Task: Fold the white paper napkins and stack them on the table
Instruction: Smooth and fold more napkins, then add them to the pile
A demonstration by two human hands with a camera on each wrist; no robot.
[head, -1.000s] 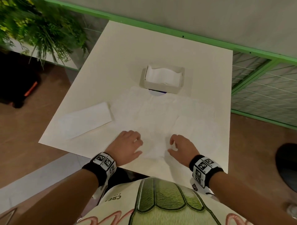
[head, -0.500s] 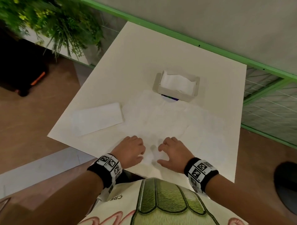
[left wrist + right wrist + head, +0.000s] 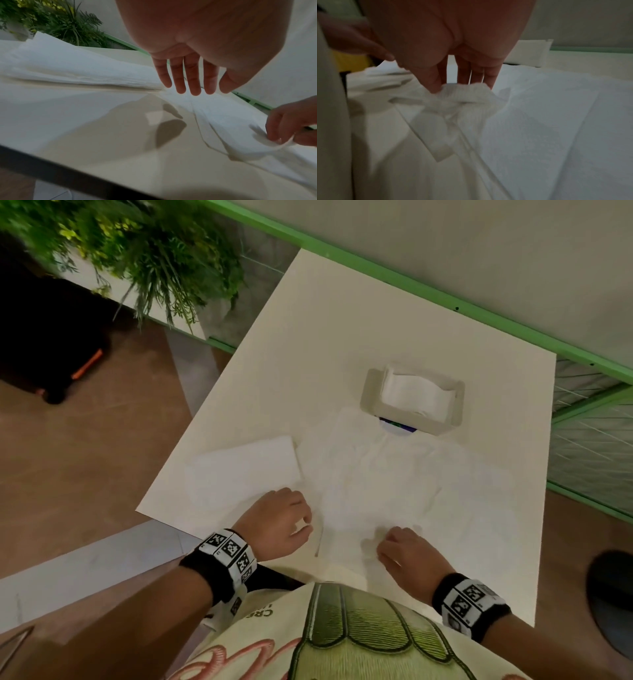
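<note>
Looking down from your head camera, you see a cream table (image 3: pixel 342 337) with your 2 hands at its near edge. Take the napkin box (image 3: pixel 412 402) as the landmark: it sits toward the far right of the table, with white napkins standing up inside it.

Spread flat just in front of the box, reaching back toward you, lies a loose sheet (image 3: pixel 394 484) of white napkin paper, creased and partly overlapping itself. To the left of the box and nearer to you lies a folded stack (image 3: pixel 245 470), a tidy rectangle touching the left edge of the sheet.

Your right hand (image 3: pixel 406 556) is in front of the box, at the near edge of the sheet. Its thumb and fingertips (image 3: pixel 435 86) pinch a bunched corner of the sheet, lifted a little off the table; the left wrist view shows the same pinch.

Your left hand (image 3: pixel 277 523) is in front of the box and to its left, just beside the near right corner of the stack. In the left wrist view its fingers (image 3: pixel 193 75) hang straight and relaxed above the table, holding nothing, with their shadow on the surface below.

Beyond the table's left side, far from the box, stands a green plant (image 3: pixel 137 244).
</note>
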